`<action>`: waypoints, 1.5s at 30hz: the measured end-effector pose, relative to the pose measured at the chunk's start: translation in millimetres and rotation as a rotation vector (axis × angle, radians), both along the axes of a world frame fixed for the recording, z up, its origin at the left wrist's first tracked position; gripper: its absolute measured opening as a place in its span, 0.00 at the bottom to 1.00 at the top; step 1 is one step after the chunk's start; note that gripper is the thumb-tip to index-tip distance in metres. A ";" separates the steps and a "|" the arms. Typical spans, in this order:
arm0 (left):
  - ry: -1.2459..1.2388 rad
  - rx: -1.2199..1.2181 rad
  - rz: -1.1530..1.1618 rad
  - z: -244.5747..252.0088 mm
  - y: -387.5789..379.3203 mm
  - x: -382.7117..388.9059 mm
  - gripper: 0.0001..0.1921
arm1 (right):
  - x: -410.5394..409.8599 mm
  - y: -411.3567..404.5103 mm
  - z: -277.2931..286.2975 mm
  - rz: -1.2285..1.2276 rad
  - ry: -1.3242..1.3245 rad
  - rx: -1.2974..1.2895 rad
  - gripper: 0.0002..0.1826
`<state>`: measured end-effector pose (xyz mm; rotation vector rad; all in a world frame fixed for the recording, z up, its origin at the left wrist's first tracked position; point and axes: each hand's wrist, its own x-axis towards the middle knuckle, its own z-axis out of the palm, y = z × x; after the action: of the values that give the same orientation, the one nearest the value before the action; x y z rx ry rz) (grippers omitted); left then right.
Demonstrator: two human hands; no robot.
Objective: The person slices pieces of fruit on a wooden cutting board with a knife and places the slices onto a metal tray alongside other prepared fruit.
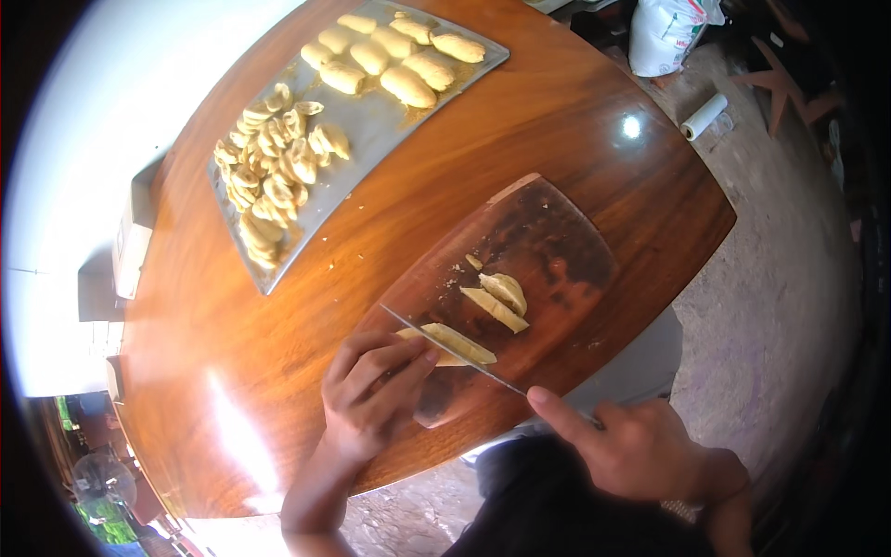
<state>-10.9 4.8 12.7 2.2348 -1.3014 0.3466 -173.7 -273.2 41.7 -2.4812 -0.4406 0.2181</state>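
Observation:
My left hand [372, 390] pins a pale yellow loaf [456, 341], seemingly baked dough, on a dark-stained wooden cutting board [571, 237]. Its fingertips lie close beside the blade. In my right hand [626, 442] is a knife [501, 381], index finger stretched along its spine; the handle is mostly hidden in the fist. The thin blade runs diagonally across the loaf, and how deep it sits in it I cannot tell. Just beyond, two cut slices [495, 308] lie side by side on the board with a small scrap and crumbs.
A metal baking tray [341, 181] on the polished wooden table [557, 118] carries several whole loaves [369, 57] at its far end and a heap of slices [271, 160] nearer. A white sack [661, 42] and a white roll [706, 116] stand beyond the table's right edge.

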 end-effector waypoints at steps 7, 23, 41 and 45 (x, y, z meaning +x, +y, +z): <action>0.041 0.021 0.062 -4.0 3.4 -3.6 0.18 | -28.1 1.2 11.1 -0.048 0.025 -0.071 0.39; 0.036 0.051 0.024 1.8 5.2 1.7 0.20 | -7.2 6.4 14.5 -0.098 0.080 -0.080 0.33; 0.045 0.072 0.114 1.4 -0.1 -5.5 0.15 | 10.2 26.0 3.4 -0.176 0.104 0.020 0.39; 0.038 0.052 0.055 3.0 0.8 -0.9 0.20 | -9.7 14.8 18.8 -0.164 0.204 -0.040 0.38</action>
<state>-11.8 5.6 15.7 2.3132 -1.2444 0.2917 -183.4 -258.3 60.5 -2.4868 -0.1477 0.4108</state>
